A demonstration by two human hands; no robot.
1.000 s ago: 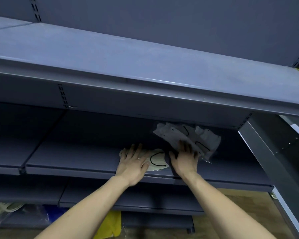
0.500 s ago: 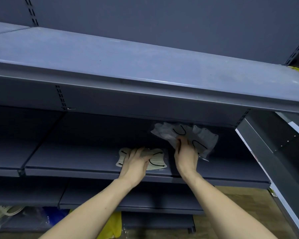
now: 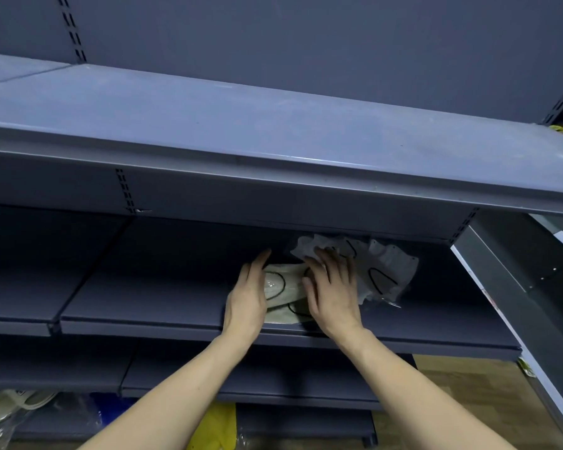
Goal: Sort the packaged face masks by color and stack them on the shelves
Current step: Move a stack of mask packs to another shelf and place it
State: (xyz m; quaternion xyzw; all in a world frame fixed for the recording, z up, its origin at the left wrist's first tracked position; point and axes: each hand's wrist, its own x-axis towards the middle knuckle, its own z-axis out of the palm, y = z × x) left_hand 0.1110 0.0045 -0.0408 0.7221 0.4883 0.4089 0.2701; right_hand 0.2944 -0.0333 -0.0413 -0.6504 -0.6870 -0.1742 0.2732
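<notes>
Reaching into the middle shelf (image 3: 163,297) with both arms, we have our two hands on the beige mask packs (image 3: 285,289), which lie flat on the shelf near its front edge, approx. in the centre of the view. Our left hand (image 3: 246,295) stands on its side at the left edge of the packs, fingers straight and together, touching the pile but not curled round it. Our right hand (image 3: 333,292) lies palm down over the right part of the beige packs, fingers straight and a little apart; the fingertips reach to the grey mask packs (image 3: 382,271). The grey packs lie just beside the beige ones, on the right and more to the back of the same shelf, fanned and partly tilted, w/ black ear loops visible through the clear wrap. Above is the upper shelf (image 3: 273,138), dusty. Below, at the bottom left, we see more pale packs (image 3: 5,414) in plastic, and a yellow pack (image 3: 216,427) between our forearms; what colour exactly the pale ones have we cannot tell. Wooden floor (image 3: 462,394) shows at the lower right.
</notes>
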